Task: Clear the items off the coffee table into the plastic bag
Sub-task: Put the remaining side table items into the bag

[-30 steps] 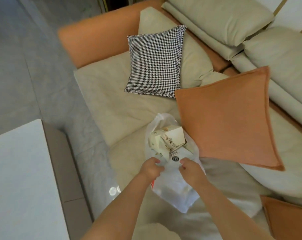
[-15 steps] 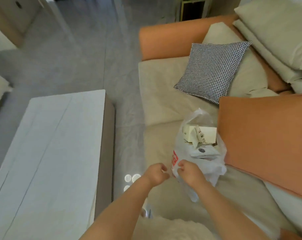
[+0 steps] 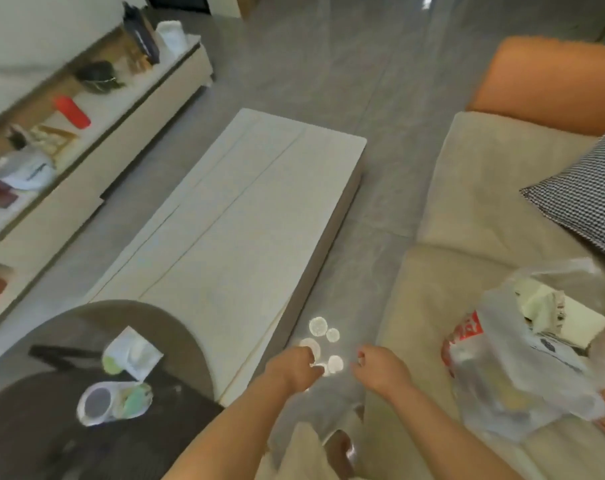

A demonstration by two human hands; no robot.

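The translucent plastic bag (image 3: pixel 522 362) with a red print sits on the beige sofa seat at the right, cream cartons showing in its mouth. My left hand (image 3: pixel 292 368) and my right hand (image 3: pixel 380 370) hover over the floor gap between sofa and table, fingers loosely curled, holding nothing, apart from the bag. The long white coffee table (image 3: pixel 238 216) lies bare. On the dark round table (image 3: pixel 86 410) at lower left lie a white packet (image 3: pixel 134 351), a white-and-green container (image 3: pixel 114 403) and a dark flat item (image 3: pixel 62 355).
A low TV cabinet (image 3: pixel 86 109) with a red cylinder (image 3: pixel 73 111), bowls and books runs along the left. The sofa (image 3: pixel 484 209) carries a houndstooth cushion (image 3: pixel 585 199) and has an orange arm. Grey tile floor (image 3: pixel 328 64) stretches beyond, with light spots near my hands.
Both hands have let go of the bag, which stays on the sofa. My view has swung left, bringing the coffee table, round table and TV cabinet into sight.
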